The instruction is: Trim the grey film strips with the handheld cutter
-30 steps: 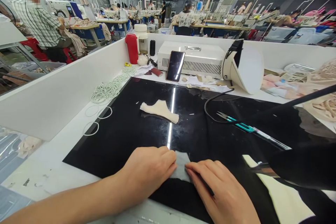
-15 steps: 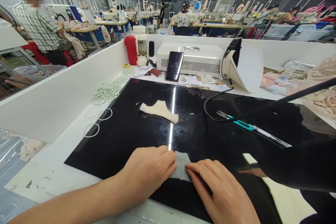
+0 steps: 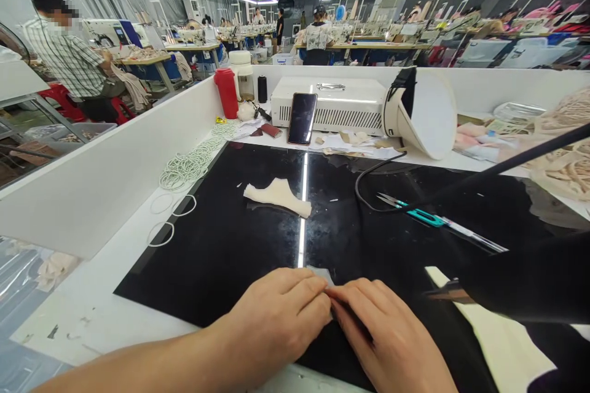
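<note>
A small thin grey piece of fabric [image 3: 322,274] lies on the black mat [image 3: 230,245], close to the front edge, mostly covered by my hands. My left hand [image 3: 283,313] is closed over its left part, fingers curled and pressed together. From the right, my right hand [image 3: 387,328] pinches the same piece between thumb and fingertips. Both sets of fingertips meet at its middle. Beyond them, a cream cut fabric piece [image 3: 279,195] rests on the mat with its ends slightly curled.
Teal thread snips [image 3: 421,215] lie right of centre beside a black cable [image 3: 362,193]. A dark machine arm with a metal tip [image 3: 447,293] reaches over a pale yellow piece [image 3: 502,338]. Behind stand a phone [image 3: 302,118], a white vented box [image 3: 350,110] and a lamp-like cone [image 3: 433,113].
My left hand has moved right over the grey fabric, up to my right fingertips, hiding most of it. My right hand stays nearly in place. The view has shifted slightly.
</note>
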The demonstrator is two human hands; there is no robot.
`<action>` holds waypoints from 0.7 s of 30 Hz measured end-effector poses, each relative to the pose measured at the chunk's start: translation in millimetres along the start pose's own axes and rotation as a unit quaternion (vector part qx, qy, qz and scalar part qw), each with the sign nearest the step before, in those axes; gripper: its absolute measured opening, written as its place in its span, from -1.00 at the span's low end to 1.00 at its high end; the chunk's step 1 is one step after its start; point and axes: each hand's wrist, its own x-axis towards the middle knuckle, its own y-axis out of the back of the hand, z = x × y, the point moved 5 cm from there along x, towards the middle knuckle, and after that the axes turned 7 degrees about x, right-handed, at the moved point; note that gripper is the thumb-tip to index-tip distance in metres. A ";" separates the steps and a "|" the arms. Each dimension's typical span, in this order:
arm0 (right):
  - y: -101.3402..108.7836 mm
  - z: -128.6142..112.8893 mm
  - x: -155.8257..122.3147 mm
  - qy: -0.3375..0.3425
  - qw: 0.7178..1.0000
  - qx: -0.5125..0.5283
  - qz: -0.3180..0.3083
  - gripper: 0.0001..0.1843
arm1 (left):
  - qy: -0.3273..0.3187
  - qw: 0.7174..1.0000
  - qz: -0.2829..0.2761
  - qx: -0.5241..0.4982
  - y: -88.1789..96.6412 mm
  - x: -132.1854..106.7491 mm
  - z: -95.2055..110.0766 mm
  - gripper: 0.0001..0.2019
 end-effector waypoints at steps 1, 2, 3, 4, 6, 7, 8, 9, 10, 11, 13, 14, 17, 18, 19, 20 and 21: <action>-0.1 0.4 -0.3 -0.001 1.000 0.001 0.000 -0.67 | 0.001 1.000 0.001 0.004 -1.0 -0.2 -0.1 -0.83; -0.2 0.7 -0.5 -0.001 1.000 0.002 0.000 -0.67 | 0.001 1.000 0.002 0.006 -1.8 -0.5 -0.2 -0.84; -0.1 0.8 -0.4 -0.001 1.000 0.005 -0.001 -0.67 | -0.001 1.000 0.002 0.009 -2.1 -0.8 -0.2 -0.85; 0.1 0.9 -0.2 -0.001 1.000 0.008 -0.002 -0.67 | -0.002 1.000 0.003 0.011 -2.1 -1.0 -0.2 -0.85; 0.5 1.0 0.6 0.000 1.000 0.011 -0.005 -0.67 | -0.001 1.000 0.007 0.013 -1.6 -1.0 -0.7 -0.83; 0.7 1.1 1.1 0.000 1.000 0.011 -0.006 -0.66 | 0.001 1.000 0.009 0.013 -1.3 -0.9 -0.9 -0.81; 0.7 1.1 1.4 0.000 1.000 0.011 -0.007 -0.66 | 0.002 1.000 0.013 0.015 -0.8 -0.8 -1.1 -0.80; 0.7 1.1 1.7 -0.001 1.000 0.011 -0.009 -0.66 | 0.003 1.000 0.017 0.017 -0.5 -0.7 -1.1 -0.78; 0.6 1.1 1.9 -0.002 1.000 0.011 -0.010 -0.66 | 0.004 1.000 0.018 0.019 -0.3 -0.6 -1.1 -0.78; 0.5 1.0 2.0 -0.002 1.000 0.011 -0.011 -0.67 | 0.005 1.000 0.019 0.022 -0.3 -0.7 -0.9 -0.78; 0.2 0.9 1.9 -0.004 1.000 0.010 -0.014 -0.68 | 0.005 1.000 0.018 0.024 -0.4 -1.0 -0.6 -0.78; 0.2 0.8 1.7 -0.004 1.000 0.009 -0.015 -0.68 | 0.007 1.000 0.017 0.024 -0.6 -1.2 -0.6 -0.78; 0.1 0.8 0.8 -0.003 1.000 0.005 -0.017 -0.67 | 0.008 0.999 0.017 0.026 -1.3 -2.1 -0.7 -0.77; 0.0 0.9 0.5 -0.003 1.000 0.004 -0.017 -0.67 | 0.008 0.999 0.018 0.027 -1.6 -2.3 -0.8 -0.77; -0.4 1.0 0.5 -0.002 1.000 0.005 -0.016 -0.67 | 0.008 0.999 0.017 0.029 -2.2 -2.6 -1.0 -0.77; -0.9 1.1 0.8 -0.003 1.000 0.005 -0.014 -0.66 | 0.007 0.999 0.016 0.030 -3.0 -2.9 -1.0 -0.76; -1.4 1.0 1.3 -0.002 1.000 0.005 -0.012 -0.67 | 0.006 0.999 0.017 0.032 -3.7 -3.2 -1.1 -0.76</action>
